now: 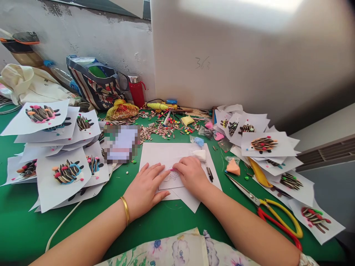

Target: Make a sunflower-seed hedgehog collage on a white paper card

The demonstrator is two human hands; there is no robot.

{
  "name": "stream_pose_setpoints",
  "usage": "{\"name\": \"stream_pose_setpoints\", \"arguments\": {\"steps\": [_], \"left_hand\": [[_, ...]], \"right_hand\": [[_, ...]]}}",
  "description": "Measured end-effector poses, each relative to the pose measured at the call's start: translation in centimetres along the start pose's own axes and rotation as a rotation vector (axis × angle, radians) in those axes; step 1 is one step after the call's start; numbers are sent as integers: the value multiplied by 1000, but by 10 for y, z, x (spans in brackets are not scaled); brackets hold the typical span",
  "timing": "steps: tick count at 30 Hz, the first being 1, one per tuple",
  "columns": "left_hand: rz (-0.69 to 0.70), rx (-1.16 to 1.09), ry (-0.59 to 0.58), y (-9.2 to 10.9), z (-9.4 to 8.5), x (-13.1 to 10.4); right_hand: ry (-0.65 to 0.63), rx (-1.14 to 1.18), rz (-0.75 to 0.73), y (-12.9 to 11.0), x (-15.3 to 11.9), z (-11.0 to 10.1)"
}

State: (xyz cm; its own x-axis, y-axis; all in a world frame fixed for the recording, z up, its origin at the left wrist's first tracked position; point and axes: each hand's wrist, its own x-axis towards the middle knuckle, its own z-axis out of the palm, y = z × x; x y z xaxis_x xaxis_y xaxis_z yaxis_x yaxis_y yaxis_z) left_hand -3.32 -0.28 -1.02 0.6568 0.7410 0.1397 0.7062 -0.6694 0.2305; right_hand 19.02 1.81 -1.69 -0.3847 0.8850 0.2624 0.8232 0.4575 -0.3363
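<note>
My left hand (146, 186) lies flat with its fingers stretched over small white sheets of paper (191, 201), nothing in its grip. A hedgehog-like line drawing (173, 175) shows on the top sheet between both hands. My right hand (192, 175) is closed, thumb and fingers pinched on a small pink bit of clay (172, 170) at the drawing's upper edge. Its other fingers curl out of sight. Beneath lies a larger white sheet (155, 151). White clay in a clear bag (199, 155) and a black pen (209, 173) rest just beyond and beside my right hand.
Stacked cards with seed hedgehogs (68, 171) stand left, more cards (263, 144) right. Scissors (266, 207) lie open near my right forearm. Loose sunflower seeds (163, 127), blue clay (199, 141), orange clay (233, 167), a blurred-out device (122, 144) and a red flask (137, 92) sit beyond.
</note>
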Motion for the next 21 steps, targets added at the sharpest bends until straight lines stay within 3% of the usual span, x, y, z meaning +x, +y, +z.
{"name": "stream_pose_setpoints", "arguments": {"steps": [15, 21], "left_hand": [[22, -11, 38, 0, 0, 0], [17, -28, 39, -1, 0, 1]], "right_hand": [[-9, -72, -137, -4, 1, -3], [-7, -65, -71, -5, 1, -4]]}}
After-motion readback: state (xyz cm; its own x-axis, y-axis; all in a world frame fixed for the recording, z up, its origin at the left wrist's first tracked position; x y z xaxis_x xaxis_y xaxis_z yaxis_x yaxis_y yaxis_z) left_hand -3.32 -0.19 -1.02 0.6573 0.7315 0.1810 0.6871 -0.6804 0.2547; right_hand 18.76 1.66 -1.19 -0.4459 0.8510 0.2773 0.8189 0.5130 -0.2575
